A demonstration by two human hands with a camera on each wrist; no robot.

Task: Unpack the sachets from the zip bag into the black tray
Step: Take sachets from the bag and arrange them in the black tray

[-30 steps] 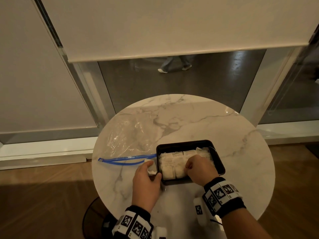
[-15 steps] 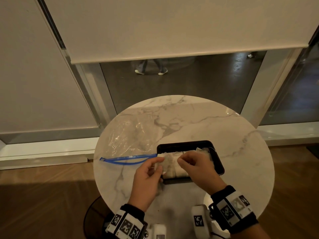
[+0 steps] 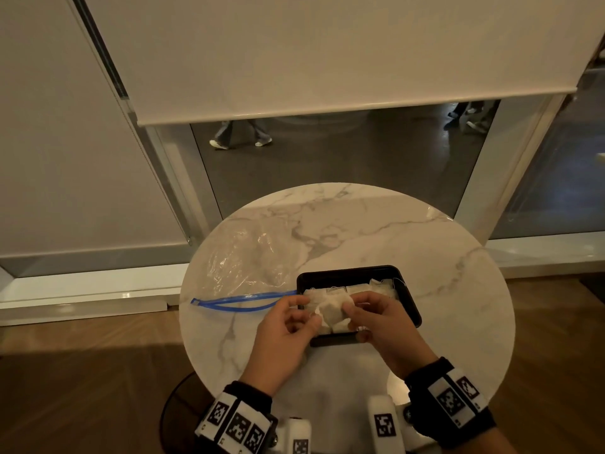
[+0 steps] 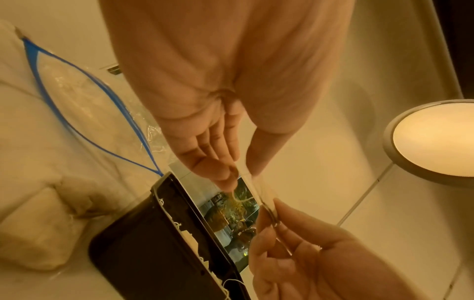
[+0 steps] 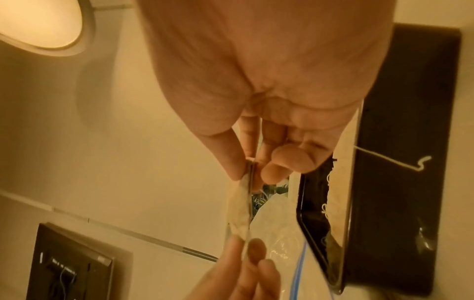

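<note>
A white sachet [image 3: 329, 313] is held up over the near left part of the black tray [image 3: 406, 296]. My left hand [image 3: 296, 317] pinches its left edge and my right hand [image 3: 355, 311] pinches its right edge. Seen edge-on in the right wrist view, the sachet [image 5: 239, 209] hangs between thumb and fingers of both hands. Several more white sachets [image 3: 360, 289] lie in the tray. The clear zip bag [image 3: 245, 260] with its blue zipper strip [image 3: 235, 303] lies flat and open on the table, left of the tray.
The round marble table [image 3: 442, 257] stands before a window with a lowered blind [image 3: 327, 54]. People's legs [image 3: 240, 136] show outside the glass. Wooden floor [image 3: 82, 388] surrounds the table. A round ceiling lamp [image 4: 433, 142] appears in the wrist views.
Both hands rose from the tray, lifting one sachet between them. A second ago the right hand pressed on the sachets in the tray and the left hand was at the tray's left edge.
</note>
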